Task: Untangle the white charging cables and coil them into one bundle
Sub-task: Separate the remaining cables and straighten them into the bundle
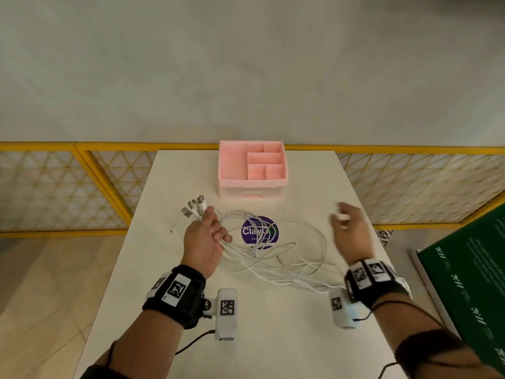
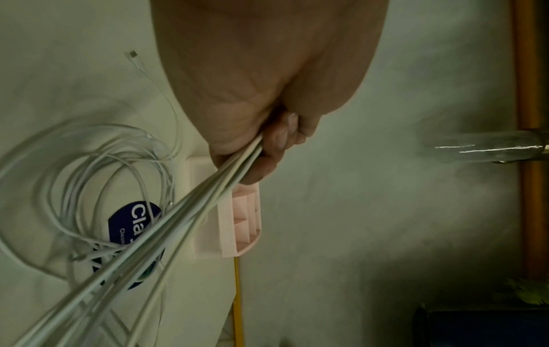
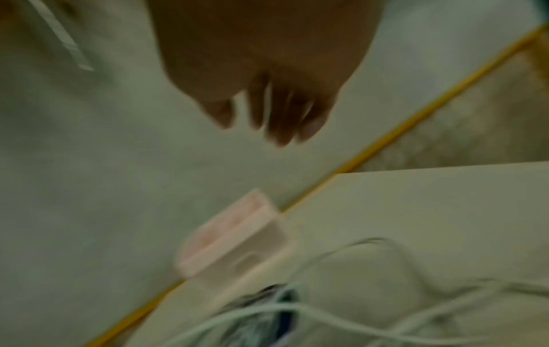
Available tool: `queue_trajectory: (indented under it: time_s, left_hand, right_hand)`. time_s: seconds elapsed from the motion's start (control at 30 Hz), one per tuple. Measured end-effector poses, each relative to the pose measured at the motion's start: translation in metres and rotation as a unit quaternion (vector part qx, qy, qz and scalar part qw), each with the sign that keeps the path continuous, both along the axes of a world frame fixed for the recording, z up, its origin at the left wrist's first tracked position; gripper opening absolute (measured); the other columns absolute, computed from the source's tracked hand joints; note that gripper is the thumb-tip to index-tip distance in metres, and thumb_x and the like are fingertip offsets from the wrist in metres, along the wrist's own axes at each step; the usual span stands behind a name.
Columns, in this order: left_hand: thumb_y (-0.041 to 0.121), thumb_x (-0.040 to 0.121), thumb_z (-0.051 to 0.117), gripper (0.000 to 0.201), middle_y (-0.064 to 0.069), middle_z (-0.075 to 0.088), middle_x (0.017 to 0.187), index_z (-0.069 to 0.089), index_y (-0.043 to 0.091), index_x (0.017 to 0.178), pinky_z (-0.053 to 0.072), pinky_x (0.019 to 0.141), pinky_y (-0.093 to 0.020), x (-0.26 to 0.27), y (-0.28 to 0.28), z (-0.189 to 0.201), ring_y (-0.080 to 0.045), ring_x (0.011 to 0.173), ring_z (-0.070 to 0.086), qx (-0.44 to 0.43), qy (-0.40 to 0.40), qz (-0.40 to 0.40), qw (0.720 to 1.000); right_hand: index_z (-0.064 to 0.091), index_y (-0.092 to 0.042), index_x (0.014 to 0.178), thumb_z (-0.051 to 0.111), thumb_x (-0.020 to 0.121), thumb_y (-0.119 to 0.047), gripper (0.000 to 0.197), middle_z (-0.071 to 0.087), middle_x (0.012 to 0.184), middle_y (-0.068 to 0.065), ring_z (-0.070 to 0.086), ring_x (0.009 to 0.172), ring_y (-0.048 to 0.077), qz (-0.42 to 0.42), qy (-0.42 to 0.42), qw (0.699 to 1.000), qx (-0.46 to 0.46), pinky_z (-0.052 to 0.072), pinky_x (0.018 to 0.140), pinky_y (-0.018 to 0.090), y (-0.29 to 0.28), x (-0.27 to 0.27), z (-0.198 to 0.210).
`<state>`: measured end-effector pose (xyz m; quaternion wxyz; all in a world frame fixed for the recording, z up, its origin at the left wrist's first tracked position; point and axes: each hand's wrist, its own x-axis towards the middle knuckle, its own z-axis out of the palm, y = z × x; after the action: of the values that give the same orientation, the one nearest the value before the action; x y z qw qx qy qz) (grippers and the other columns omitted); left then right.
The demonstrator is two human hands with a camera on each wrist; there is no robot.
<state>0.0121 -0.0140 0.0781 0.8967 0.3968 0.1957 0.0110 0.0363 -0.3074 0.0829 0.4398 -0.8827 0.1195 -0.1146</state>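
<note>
Cables (image 1: 273,253) bunched in left hand (image 1: 203,239) grip, right hand (image 1: 351,228) raised, loose.

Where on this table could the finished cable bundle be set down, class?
Bare table lies along the near edge between the wrists, and beside the pink organizer. The middle is crowded: white cables sprawl over the purple sticker, from the left hand toward the right hand.
</note>
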Motion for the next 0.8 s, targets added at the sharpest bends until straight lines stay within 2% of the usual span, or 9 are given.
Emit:
queue_trajectory:
  time_s: [0.07,0.1,0.17,0.2,0.23,0.3,0.47,0.57,0.8]
  left_hand:
    - [0.032,0.103,0.05,0.032,0.007,0.031,0.053,0.051,0.017,0.074,0.044,0.05,-0.026,-0.001,-0.004,0.004,-0.009,0.046,0.033,0.0,-0.011,-0.008,1.0]
    - [0.032,0.103,0.05,0.032,0.007,0.03,0.054,0.051,0.017,0.075,0.044,0.051,-0.026,-0.001,-0.006,0.006,-0.009,0.047,0.033,-0.001,-0.017,-0.01,1.0]
    - [0.031,0.104,0.05,0.031,0.005,0.03,0.056,0.051,0.015,0.077,0.044,0.052,-0.027,-0.001,-0.007,0.011,-0.01,0.048,0.033,-0.001,-0.027,-0.008,1.0]
    - [0.031,0.104,0.049,0.031,0.005,0.03,0.056,0.05,0.015,0.078,0.044,0.051,-0.027,-0.001,-0.005,0.013,-0.01,0.048,0.032,-0.001,-0.031,-0.005,1.0]
    - [0.031,0.105,0.048,0.031,0.006,0.03,0.055,0.049,0.015,0.077,0.043,0.05,-0.026,-0.001,-0.002,0.015,-0.01,0.047,0.032,0.0,-0.034,0.0,0.999]
    - [0.031,0.106,0.046,0.034,0.007,0.03,0.053,0.048,0.017,0.075,0.04,0.048,-0.024,0.0,0.008,0.018,-0.009,0.045,0.031,0.011,-0.033,0.021,0.999]
    - [0.029,0.106,0.047,0.035,0.006,0.024,0.058,0.044,0.021,0.072,0.026,0.042,-0.022,0.0,0.036,0.007,-0.009,0.044,0.023,0.034,0.016,0.058,0.998]
    - [0.027,0.106,0.046,0.036,0.006,0.022,0.06,0.043,0.022,0.071,0.023,0.042,-0.022,-0.002,0.033,-0.004,-0.008,0.043,0.021,0.027,0.036,0.049,0.998]
    - [0.028,0.106,0.048,0.041,0.008,0.025,0.053,0.042,0.021,0.066,0.023,0.037,-0.02,0.0,0.017,-0.006,-0.007,0.04,0.021,0.031,0.058,0.033,0.997]
  right_hand:
    - [0.06,-0.02,0.127,0.071,0.09,-0.028,0.04,0.068,0.113,0.002,0.063,0.091,0.005,0.219,0.028,0.972,0.078,0.048,0.079,0.021,0.056,-0.007,0.013]
    - [0.06,-0.024,0.127,0.074,0.086,-0.037,0.045,0.069,0.109,-0.004,0.062,0.09,-0.001,0.312,0.061,0.946,0.064,0.048,0.079,0.016,0.083,-0.013,0.018]
    - [0.057,-0.028,0.122,0.075,0.082,-0.047,0.048,0.068,0.097,-0.009,0.062,0.083,0.001,0.425,0.106,0.899,0.014,0.049,0.076,0.018,0.126,-0.023,0.012]
    - [0.056,-0.024,0.113,0.072,0.084,-0.045,0.039,0.065,0.086,-0.005,0.06,0.074,0.007,0.437,0.117,0.892,-0.013,0.05,0.072,0.025,0.14,-0.026,0.005]
    - [0.055,-0.02,0.1,0.068,0.089,-0.04,0.027,0.06,0.076,-0.003,0.056,0.067,0.014,0.431,0.119,0.893,-0.047,0.051,0.07,0.035,0.146,-0.025,-0.006]
    - [0.051,-0.018,0.079,0.058,0.095,-0.041,0.029,0.053,0.068,-0.001,0.053,0.067,0.021,0.411,0.119,0.895,-0.125,0.05,0.072,0.044,0.141,-0.022,-0.023]
    - [0.06,-0.024,0.078,0.049,0.093,-0.061,0.041,0.069,0.089,0.004,0.064,0.09,0.026,0.331,0.191,0.885,-0.265,0.048,0.075,0.034,0.066,-0.02,-0.054]
    - [0.051,-0.026,0.068,0.048,0.093,-0.061,0.043,0.061,0.08,-0.002,0.064,0.089,0.027,0.269,0.234,0.884,-0.303,0.048,0.073,0.034,0.017,-0.018,-0.066]
    - [0.052,-0.026,0.066,0.05,0.093,-0.06,0.044,0.058,0.071,-0.006,0.061,0.077,0.023,0.149,0.285,0.881,-0.346,0.05,0.069,0.034,-0.077,-0.019,-0.07]
